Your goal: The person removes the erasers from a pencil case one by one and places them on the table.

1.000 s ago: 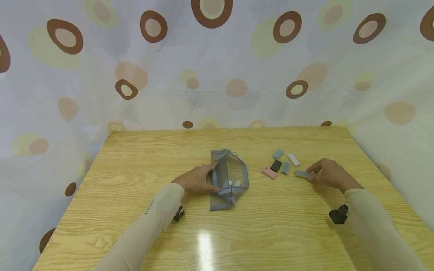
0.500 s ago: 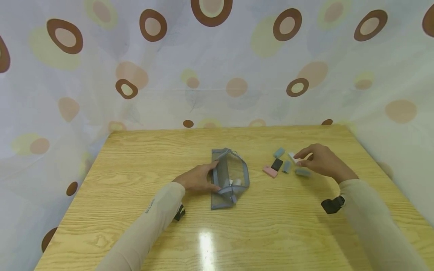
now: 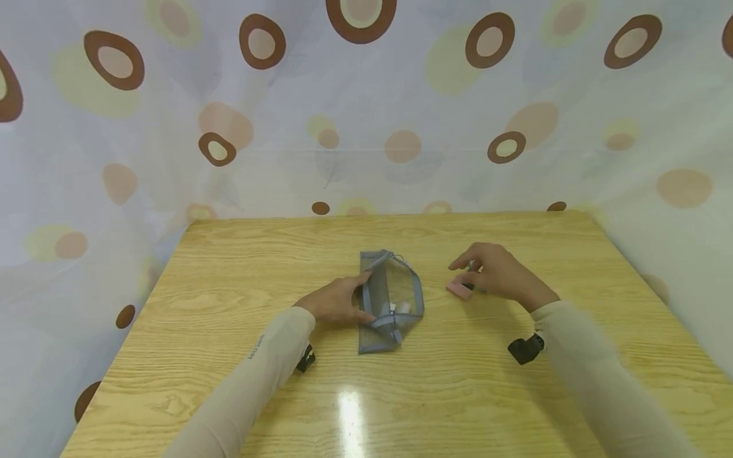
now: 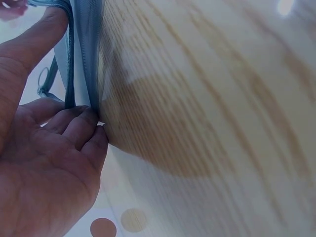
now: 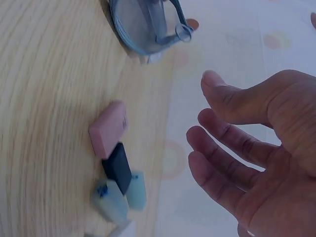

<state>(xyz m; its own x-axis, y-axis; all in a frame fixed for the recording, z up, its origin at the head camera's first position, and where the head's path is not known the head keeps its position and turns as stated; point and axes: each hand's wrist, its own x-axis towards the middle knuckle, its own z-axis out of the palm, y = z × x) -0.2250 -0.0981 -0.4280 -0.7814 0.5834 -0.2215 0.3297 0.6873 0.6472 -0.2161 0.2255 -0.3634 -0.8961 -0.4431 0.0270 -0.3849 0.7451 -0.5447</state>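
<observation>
My left hand (image 3: pixel 335 300) grips the blue-grey mesh zip pouch (image 3: pixel 375 340), thumb and fingers at its edges, with the mouth spread towards the right. Small whitish items (image 3: pixel 404 308) show inside it. In the left wrist view, curled fingers (image 4: pixel 81 123) meet the pouch's lower edge. My right hand (image 3: pixel 498 270) hovers over a cluster of small eraser-like blocks, partly hiding them in the head view. Its fingers are spread and hold nothing. From the right wrist, a pink block (image 5: pixel 107 129), a black block (image 5: pixel 117 169), a light blue one (image 5: pixel 137 190) and a pale blue one (image 5: pixel 111 201) are visible.
A white block (image 5: pixel 123 230) sits at the lower edge of the right wrist view. The wooden tabletop (image 3: pixel 258 254) runs back to a patterned sheet (image 3: pixel 366 172) hanging behind and at both sides. A dark wrist camera (image 3: pixel 525 348) hangs below the right sleeve.
My right hand has let go of a grey-blue block at the cluster's right, lifted, and moved left over the pink and black blocks. My left hand stays on the pouch.
</observation>
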